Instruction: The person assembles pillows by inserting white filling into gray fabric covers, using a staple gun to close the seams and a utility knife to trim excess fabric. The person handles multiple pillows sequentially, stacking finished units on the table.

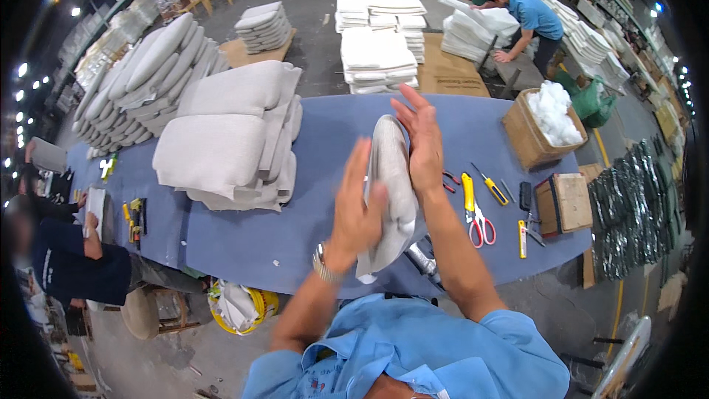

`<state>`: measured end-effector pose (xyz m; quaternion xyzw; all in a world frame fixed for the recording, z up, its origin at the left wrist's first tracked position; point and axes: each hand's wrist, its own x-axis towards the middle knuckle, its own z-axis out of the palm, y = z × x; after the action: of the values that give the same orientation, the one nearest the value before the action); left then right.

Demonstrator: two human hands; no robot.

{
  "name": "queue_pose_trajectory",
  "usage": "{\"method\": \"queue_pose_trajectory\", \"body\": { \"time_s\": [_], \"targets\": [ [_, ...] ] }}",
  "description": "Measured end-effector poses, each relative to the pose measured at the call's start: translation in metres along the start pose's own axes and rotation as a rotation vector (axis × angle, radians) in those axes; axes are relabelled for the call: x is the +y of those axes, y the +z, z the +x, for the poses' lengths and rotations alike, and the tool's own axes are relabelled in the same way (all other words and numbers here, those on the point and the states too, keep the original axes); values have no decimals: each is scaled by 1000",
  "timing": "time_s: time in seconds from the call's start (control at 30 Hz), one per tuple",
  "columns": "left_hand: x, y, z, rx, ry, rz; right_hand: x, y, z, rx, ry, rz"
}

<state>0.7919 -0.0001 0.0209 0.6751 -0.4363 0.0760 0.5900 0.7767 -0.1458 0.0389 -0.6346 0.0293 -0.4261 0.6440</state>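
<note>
I hold a grey-beige fabric cushion (393,185) upright on its edge above the blue table (325,140). My left hand (357,210) presses flat against its left face, fingers spread and blurred. My right hand (421,140) lies flat against its right face, fingers pointing up. The cushion is squeezed between both palms. A watch sits on my left wrist.
A stack of grey cushions (236,133) lies on the table's left. Red-handled scissors (480,225), a yellow knife (467,188), a screwdriver (493,188) and a cardboard box of white stuffing (546,122) sit right. One person sits at the left, another bends over foam stacks behind.
</note>
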Motion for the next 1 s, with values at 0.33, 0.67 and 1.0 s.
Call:
{"method": "queue_pose_trajectory", "body": {
  "time_s": [0.33,0.67,1.0],
  "targets": [
    [46,-2,-45,-31,-265,61,-13,-5,-10,-188,-24,108],
    [39,14,-30,26,-144,92,3,-3,15,-498,-70,-259],
    [41,16,-8,-118,113,366,-1,-5,58,-632,323,-514]
  ]
}}
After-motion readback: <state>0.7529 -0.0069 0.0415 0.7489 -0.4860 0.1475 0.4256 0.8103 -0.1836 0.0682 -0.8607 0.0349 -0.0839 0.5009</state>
